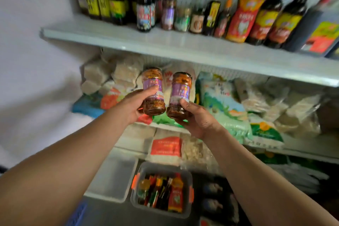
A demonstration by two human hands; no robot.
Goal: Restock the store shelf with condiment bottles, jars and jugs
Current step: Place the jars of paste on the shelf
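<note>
I have a jar in each hand, both raised in front of the lower shelf of bagged goods and below the top shelf (165, 42) where the condiments stand. My left hand (134, 104) is wrapped round the left jar (153, 91), thumb across the purple label and fingers curled behind; my right hand (198, 119) cups the right jar (180, 95) from below and the side, thumb pressed on the label's lower edge. The two jars sit just beside each other, nearly touching at their bases, and both lean slightly toward the shelf. They look like glass filled with oily chili paste, so I judge them dense for their size, rigid, and breakable if they knock together or hit the shelf edge (the paper label gives better purchase than bare glass would). The waist where the label sits is the sensible place to hold, as both hands do now. On the top shelf a matching purple-labelled jar (168, 13) stands among dark bottles (146, 5), with open shelf surface in front of it, which seems the likely spot. Far below, a clear bin (161, 189) with orange latches holds more bottles waiting to go up.
</note>
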